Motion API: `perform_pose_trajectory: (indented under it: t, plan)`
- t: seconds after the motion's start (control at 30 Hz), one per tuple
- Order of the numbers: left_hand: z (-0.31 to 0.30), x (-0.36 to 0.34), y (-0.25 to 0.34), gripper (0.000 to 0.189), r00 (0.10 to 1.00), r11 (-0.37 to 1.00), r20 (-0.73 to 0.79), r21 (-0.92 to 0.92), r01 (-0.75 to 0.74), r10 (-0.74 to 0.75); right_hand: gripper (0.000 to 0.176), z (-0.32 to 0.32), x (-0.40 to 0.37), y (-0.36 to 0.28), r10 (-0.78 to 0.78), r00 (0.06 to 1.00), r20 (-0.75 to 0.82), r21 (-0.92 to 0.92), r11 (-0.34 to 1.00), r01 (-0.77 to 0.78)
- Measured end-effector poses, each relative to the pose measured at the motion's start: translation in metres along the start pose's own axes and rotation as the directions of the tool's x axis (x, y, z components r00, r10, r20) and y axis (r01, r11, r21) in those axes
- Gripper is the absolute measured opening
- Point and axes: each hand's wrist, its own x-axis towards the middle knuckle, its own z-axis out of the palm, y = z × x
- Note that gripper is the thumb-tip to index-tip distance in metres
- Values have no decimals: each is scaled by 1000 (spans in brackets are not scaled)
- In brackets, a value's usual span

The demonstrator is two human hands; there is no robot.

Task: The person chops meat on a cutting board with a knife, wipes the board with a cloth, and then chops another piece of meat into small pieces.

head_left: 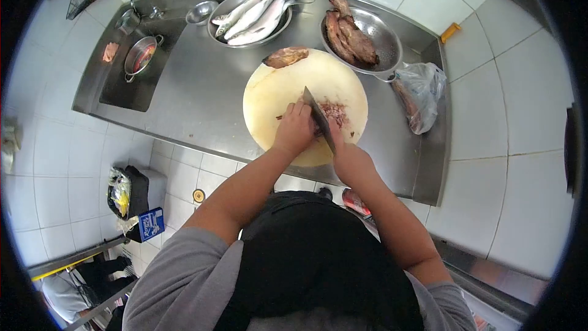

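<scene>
My right hand [351, 162] is wrapped round the handle of a cleaver [318, 116], whose dark blade points away from me over a round, pale chopping board [263, 98]. Left of the blade, my left hand [294, 127] presses down with bent fingers on a piece of meat that is mostly hidden under them. Chopped dark-red meat [334, 113] lies in a small heap to the right of the cleaver. A larger chunk of browned meat [286, 57] rests at the board's far edge.
Behind the board stand a metal bowl of whole fish [257, 21] and a colander [383, 30] holding browned meat slabs [352, 40]. A plastic bag [425, 95] with meat lies at right. Left is a sink [131, 95] with a pot [142, 55]. Another person [67, 297] is at lower left.
</scene>
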Motion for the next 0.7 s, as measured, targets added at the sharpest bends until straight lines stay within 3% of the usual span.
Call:
perform_pose_trajectory:
  t: [0.17, 0.23, 0.3, 0.37, 0.43, 0.53, 0.6, 0.67, 0.7]
  plan:
    - [-2, 1, 0, 27, 998, 999, 23, 7, 54, -54, 78, -38, -35, -15, 48, 990, 132, -41, 998, -43]
    - [1, 1, -1, 26, 999, 999, 19, 15, 41, -41, 78, -26, -33, -11, 88, 980, 180, -44, 996, -81]
    - [2, 0, -1, 25, 999, 999, 27, 29, 32, -32, 76, 14, -10, 6, 82, 996, 46, 35, 996, -84]
    - [4, -2, -4, 24, 999, 999, 30, 51, 12, -14, 75, 20, 0, 11, 59, 998, 19, 44, 997, -60]
    - [8, 2, -5, 17, 995, 998, -93, 56, -34, 39, 75, 15, -8, 12, 40, 999, -25, 47, 998, -38]
    - [6, 1, -5, 19, 997, 1000, -75, 17, -12, 13, 78, 8, -35, 7, 34, 998, 49, 25, 999, -35]
    - [3, -2, -1, 18, 995, 999, -100, 27, -22, 24, 78, 5, -42, 11, 143, 980, 141, -32, 990, -140]
    - [-6, 5, 4, 16, 992, 993, -41, -10, 115, -115, 78, -2, -39, 16, 112, 988, 109, -21, 994, -110]
    - [-10, 12, 3, 16, 993, 994, -45, -7, 105, -105, 78, -4, -37, 18, 86, 992, 88, -14, 996, -85]
